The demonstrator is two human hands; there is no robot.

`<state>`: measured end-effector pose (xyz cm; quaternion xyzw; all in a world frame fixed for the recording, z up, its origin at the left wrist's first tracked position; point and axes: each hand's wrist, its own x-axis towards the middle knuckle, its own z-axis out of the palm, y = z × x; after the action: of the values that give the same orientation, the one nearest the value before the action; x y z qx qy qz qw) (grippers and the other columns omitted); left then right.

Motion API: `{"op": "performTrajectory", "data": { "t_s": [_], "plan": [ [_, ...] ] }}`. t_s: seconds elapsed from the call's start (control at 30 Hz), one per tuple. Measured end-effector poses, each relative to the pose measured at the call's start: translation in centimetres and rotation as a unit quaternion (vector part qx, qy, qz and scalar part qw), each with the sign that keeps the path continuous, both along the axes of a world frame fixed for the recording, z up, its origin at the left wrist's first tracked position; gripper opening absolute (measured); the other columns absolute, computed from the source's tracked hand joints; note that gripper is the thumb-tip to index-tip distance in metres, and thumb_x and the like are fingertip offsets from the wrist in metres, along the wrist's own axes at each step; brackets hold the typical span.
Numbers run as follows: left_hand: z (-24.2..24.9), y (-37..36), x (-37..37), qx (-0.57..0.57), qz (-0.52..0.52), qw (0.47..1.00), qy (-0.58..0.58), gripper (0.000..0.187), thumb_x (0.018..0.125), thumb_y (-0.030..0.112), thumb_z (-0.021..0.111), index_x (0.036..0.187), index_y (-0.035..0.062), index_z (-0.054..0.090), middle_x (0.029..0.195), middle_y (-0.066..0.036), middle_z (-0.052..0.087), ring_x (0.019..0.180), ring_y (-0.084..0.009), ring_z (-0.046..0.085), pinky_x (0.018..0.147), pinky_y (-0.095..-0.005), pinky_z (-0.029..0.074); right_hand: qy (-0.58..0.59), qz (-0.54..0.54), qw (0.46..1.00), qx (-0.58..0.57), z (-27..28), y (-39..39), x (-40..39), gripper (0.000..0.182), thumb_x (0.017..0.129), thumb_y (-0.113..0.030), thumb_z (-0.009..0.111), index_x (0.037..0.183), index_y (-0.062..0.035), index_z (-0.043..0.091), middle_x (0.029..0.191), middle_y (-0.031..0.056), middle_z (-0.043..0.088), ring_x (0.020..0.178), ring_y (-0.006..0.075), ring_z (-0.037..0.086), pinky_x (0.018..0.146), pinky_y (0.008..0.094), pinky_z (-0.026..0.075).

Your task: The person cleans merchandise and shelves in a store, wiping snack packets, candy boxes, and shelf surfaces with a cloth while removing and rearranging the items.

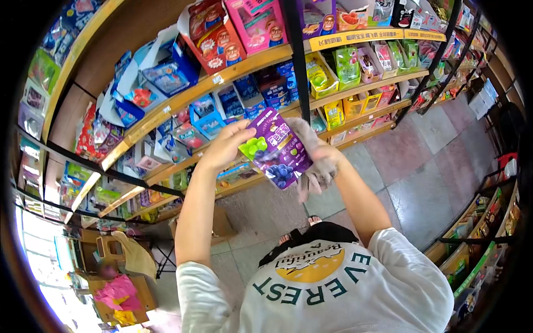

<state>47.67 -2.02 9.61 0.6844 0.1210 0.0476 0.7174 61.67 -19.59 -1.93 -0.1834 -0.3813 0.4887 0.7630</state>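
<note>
My left hand pinches the upper left corner of a purple candy pouch, its thumb on the front. Grapes and a green fruit are printed on the pouch, which is tilted in front of my chest. At the pouch's right edge, my right hand is closed around a crumpled grey cloth. The cloth presses against the pouch and partly passes behind it. Some fingers of my right hand are hidden by the cloth.
Wooden shelves full of candy boxes and bags curve in front of me. A black post divides them. A cardboard box stands on the floor below. More shelves are at right. A person in pink is at lower left.
</note>
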Motion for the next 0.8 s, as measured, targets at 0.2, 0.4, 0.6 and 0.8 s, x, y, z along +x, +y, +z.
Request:
{"op": "performTrajectory", "data": {
  "t_s": [0.2, 0.4, 0.6, 0.8],
  "plan": [
    [-2.6, -0.1, -3.6, 0.490, 0.367, 0.787, -0.082, 0.024, 0.072, 0.014, 0.064, 0.086, -0.0009, 0.051, 0.084, -0.011, 0.056, 0.081, -0.0175, 0.053, 0.072, -0.0286, 0.042, -0.122, -0.132, 0.963, -0.200, 3.1, 1.1, -4.7, 0.060, 0.062, -0.005, 0.070, 0.117, 0.0006, 0.046, 0.109, 0.0061, 0.055, 0.101, 0.0162, 0.050, 0.091, 0.0302, 0.037],
    [-7.3, -9.2, -3.9, -0.194, 0.315, 0.914, -0.166, 0.056, 0.089, 0.048, 0.030, 0.126, 0.0062, 0.033, 0.124, -0.007, 0.041, 0.115, -0.0203, 0.039, 0.096, -0.0337, 0.029, -0.364, -0.340, 0.846, -0.189, 3.2, 2.7, -7.6, 0.054, 0.060, -0.004, 0.063, 0.111, 0.0026, 0.048, 0.099, 0.0111, 0.056, 0.095, 0.0215, 0.054, 0.087, 0.0304, 0.039],
    [-8.3, -5.4, -5.1, -0.305, 0.217, 0.904, -0.206, 0.045, 0.090, 0.042, 0.034, 0.120, 0.0094, 0.039, 0.116, -0.005, 0.049, 0.108, -0.0200, 0.046, 0.092, -0.0368, 0.035, -0.366, -0.158, 0.907, -0.138, 4.1, 3.1, -8.1, 0.049, 0.058, -0.008, 0.061, 0.105, 0.0030, 0.053, 0.098, 0.0108, 0.057, 0.090, 0.0201, 0.054, 0.083, 0.0300, 0.041],
    [-5.3, -3.1, -6.5, -0.368, 0.170, 0.880, -0.248, 0.039, 0.092, 0.030, 0.032, 0.123, 0.0060, 0.036, 0.121, -0.010, 0.046, 0.110, -0.0251, 0.046, 0.093, -0.0405, 0.035, -0.265, -0.048, 0.936, -0.225, 3.6, 1.5, -8.1, 0.043, 0.061, -0.005, 0.060, 0.104, -0.0005, 0.056, 0.094, 0.0047, 0.060, 0.084, 0.0123, 0.054, 0.080, 0.0261, 0.042]
  ]
}}
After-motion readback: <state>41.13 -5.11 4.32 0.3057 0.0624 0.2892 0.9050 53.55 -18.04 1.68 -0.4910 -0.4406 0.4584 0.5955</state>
